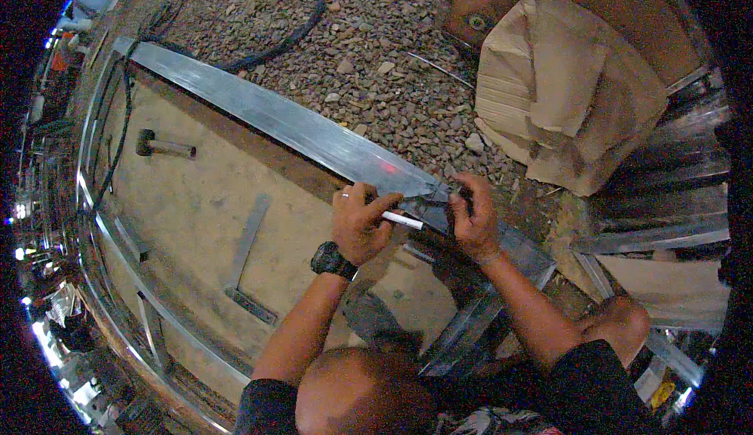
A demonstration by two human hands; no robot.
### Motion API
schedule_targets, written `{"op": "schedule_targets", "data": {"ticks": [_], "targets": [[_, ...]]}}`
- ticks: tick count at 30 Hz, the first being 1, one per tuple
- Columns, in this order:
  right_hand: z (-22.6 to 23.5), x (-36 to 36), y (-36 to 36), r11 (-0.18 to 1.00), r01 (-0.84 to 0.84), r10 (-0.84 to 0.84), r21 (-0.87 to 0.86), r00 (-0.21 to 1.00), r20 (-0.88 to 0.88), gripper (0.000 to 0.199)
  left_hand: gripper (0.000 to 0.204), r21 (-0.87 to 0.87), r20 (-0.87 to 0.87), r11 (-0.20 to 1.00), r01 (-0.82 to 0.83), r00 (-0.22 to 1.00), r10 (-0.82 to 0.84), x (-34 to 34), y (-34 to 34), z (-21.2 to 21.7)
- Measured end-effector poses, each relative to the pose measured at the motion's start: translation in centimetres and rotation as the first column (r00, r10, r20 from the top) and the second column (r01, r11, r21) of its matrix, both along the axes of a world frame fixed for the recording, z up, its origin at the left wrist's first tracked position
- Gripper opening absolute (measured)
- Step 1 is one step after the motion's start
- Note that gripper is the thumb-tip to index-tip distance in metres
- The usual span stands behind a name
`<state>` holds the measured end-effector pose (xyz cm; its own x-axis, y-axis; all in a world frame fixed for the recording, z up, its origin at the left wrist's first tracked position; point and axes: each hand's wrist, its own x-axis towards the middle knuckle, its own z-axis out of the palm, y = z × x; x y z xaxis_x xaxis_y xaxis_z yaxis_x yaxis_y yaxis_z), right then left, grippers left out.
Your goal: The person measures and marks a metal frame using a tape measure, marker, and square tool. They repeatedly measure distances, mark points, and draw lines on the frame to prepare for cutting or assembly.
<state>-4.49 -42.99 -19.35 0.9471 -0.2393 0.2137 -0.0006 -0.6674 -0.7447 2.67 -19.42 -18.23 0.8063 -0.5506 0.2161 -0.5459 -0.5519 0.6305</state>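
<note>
A long silver metal beam (274, 113) runs from the upper left down to my hands, with a faint red spot on its top face. My left hand (362, 219) rests at its near edge, fingers closed around a white marker (404, 219) whose dark end points toward my right hand. At the beam's right part, beside a joint, my right hand (473, 217) is closed in a pinch. Something small and dark shows between its fingers, too unclear to name. A black watch sits on my left wrist.
A mallet (165, 146) and a metal square (245, 258) lie on the tan board (204, 192) left of me. Gravel (361, 50) and a dark cable (314, 11) lie beyond the beam. Crumpled cardboard (572, 90) is at the upper right, near metal profiles (659, 239).
</note>
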Motion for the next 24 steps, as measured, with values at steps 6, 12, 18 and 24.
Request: {"op": "schedule_targets", "data": {"ticks": [6, 12, 18, 24], "targets": [[-1.8, -0.5, -0.3, 0.959, 0.229, -0.222, 0.167, 0.973, -0.059, 0.03, 0.049, 0.0, -0.02, 1.0, -0.022, 1.0, 0.022, -0.2, -0.1, 0.4], [-1.4, -0.1, -0.2, 0.954, 0.227, -0.222, 0.194, 0.974, -0.043, 0.031, 0.048, -0.043, 0.03, 0.999, -0.027, 0.999, 0.028, 0.0, -0.4, 0.2], [-0.8, 0.1, -0.1, 0.965, 0.228, -0.225, 0.133, 0.974, -0.04, 0.032, 0.047, 0.002, 0.03, 0.999, -0.034, 0.999, 0.034, -0.2, -0.3, -0.1], [-1.0, 0.1, -0.2, 0.963, 0.226, -0.219, 0.147, 0.973, -0.068, 0.033, 0.048, 0.019, 0.037, 0.999, -0.036, 0.999, 0.035, -0.2, -0.4, 0.3]]}}
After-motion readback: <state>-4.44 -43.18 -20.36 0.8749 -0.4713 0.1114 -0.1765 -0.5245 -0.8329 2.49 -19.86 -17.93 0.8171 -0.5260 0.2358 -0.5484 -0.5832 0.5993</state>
